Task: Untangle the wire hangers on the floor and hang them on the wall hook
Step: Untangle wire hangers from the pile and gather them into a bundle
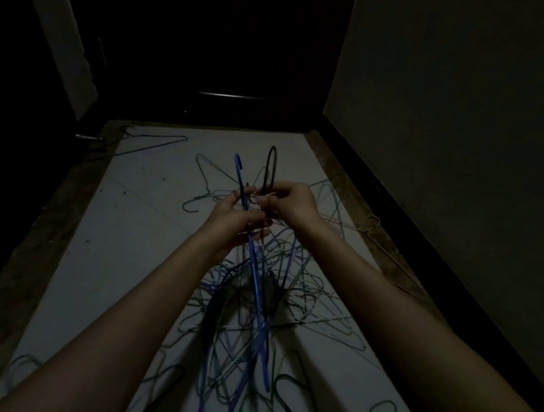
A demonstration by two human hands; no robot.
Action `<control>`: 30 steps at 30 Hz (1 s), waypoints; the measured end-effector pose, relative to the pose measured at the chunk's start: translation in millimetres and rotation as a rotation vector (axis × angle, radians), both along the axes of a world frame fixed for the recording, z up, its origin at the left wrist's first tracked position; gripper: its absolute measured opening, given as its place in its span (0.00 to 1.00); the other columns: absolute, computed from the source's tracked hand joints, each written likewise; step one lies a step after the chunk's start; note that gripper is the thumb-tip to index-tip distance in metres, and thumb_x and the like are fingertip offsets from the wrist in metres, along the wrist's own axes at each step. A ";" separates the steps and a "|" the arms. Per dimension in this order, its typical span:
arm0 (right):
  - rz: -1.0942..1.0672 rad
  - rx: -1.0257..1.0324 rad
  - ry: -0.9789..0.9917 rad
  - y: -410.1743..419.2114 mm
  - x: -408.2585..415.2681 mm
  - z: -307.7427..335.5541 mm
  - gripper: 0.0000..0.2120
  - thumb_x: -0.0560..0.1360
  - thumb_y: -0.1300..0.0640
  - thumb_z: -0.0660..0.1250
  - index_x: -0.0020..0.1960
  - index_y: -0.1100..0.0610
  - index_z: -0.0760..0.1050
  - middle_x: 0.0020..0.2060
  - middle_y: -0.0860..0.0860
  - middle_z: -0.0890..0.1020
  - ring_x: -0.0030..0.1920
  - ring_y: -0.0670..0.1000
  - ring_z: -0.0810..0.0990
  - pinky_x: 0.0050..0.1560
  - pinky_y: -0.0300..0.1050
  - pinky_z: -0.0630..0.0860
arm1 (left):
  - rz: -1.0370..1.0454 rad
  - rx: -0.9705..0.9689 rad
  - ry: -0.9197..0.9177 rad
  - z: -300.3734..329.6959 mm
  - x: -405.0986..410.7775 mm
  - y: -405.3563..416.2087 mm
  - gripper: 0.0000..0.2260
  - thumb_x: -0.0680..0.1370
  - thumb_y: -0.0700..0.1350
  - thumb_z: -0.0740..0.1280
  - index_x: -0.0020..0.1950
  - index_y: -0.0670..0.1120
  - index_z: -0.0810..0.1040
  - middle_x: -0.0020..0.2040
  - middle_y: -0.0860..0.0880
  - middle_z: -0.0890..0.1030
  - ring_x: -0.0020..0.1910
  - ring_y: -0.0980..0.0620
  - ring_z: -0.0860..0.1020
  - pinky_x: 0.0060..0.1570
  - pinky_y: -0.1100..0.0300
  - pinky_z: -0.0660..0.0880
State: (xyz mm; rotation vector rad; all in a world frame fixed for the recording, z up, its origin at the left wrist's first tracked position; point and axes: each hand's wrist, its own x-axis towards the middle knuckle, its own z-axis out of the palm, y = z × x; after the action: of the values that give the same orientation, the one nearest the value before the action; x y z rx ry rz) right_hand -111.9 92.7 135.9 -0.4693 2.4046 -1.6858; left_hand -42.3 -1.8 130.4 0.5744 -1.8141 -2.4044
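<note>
— What are the hands doing?

— The left hand (234,213) has its fingers curled around the neck of a blue hanger (256,291), a smooth, thicker rod whose hook points up above the hand. The right hand (292,204) pinches thin wire just below the hook of a black hanger (270,168). The two hands nearly touch, raised above the floor.

— And the rest of the hangers?

— A tangled pile of wire hangers (253,308) lies on the pale floor (119,240) directly under the forearms: thin bent wire in green, purple, blue and dark tones, loops crossing one another. A few lie apart: one green hanger (204,182) towards the far end, one dark hanger (156,145) by the far left corner, one pale hanger (375,230) on the brown strip along the right edge.

— Anything hard to read?

— Plenty. The light is dim, so where one wire ends in the pile cannot be told. The hangers at the near edge run out of the picture. The door (220,49) at the far end is almost black.

— Room to move?

— The floor is a narrow lane between the right wall (475,109) and a dark left side; bare floor lies left of the pile.
</note>
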 end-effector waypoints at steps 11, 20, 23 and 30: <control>0.132 0.070 -0.183 -20.0 1.7 -64.6 0.10 0.74 0.66 0.67 0.55 0.67 0.77 0.46 0.57 0.78 0.43 0.50 0.75 0.37 0.38 0.73 | 0.220 -0.086 -0.018 -14.7 3.3 -58.8 0.06 0.79 0.33 0.60 0.53 0.38 0.74 0.39 0.43 0.78 0.32 0.53 0.79 0.28 0.69 0.75; 0.237 0.466 -0.230 -42.3 12.0 -163.7 0.13 0.72 0.62 0.71 0.56 0.65 0.77 0.55 0.59 0.80 0.54 0.56 0.78 0.48 0.42 0.72 | 0.201 -0.272 -0.084 -34.4 17.7 -110.2 0.08 0.80 0.36 0.60 0.56 0.41 0.76 0.41 0.46 0.80 0.38 0.54 0.80 0.33 0.70 0.77; 0.258 0.555 -0.135 -49.1 17.5 -177.9 0.18 0.69 0.60 0.74 0.56 0.64 0.75 0.54 0.58 0.77 0.54 0.56 0.76 0.50 0.46 0.73 | 0.216 -0.273 -0.097 -39.9 20.7 -119.9 0.07 0.80 0.36 0.60 0.55 0.41 0.76 0.41 0.46 0.80 0.38 0.54 0.80 0.34 0.69 0.77; 0.192 0.627 0.058 -53.5 14.5 -195.2 0.06 0.74 0.63 0.66 0.51 0.60 0.75 0.51 0.57 0.79 0.49 0.57 0.78 0.47 0.48 0.76 | 0.225 -0.281 -0.151 -52.8 30.0 -132.3 0.08 0.80 0.35 0.59 0.56 0.40 0.76 0.40 0.45 0.80 0.37 0.53 0.79 0.34 0.68 0.77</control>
State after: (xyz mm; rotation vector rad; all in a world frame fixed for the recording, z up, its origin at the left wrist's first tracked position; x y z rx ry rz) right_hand -97.4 39.2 -59.3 -0.6158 2.6423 -0.7844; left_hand -12.3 -134.2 77.6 0.8937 -1.9774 -1.9671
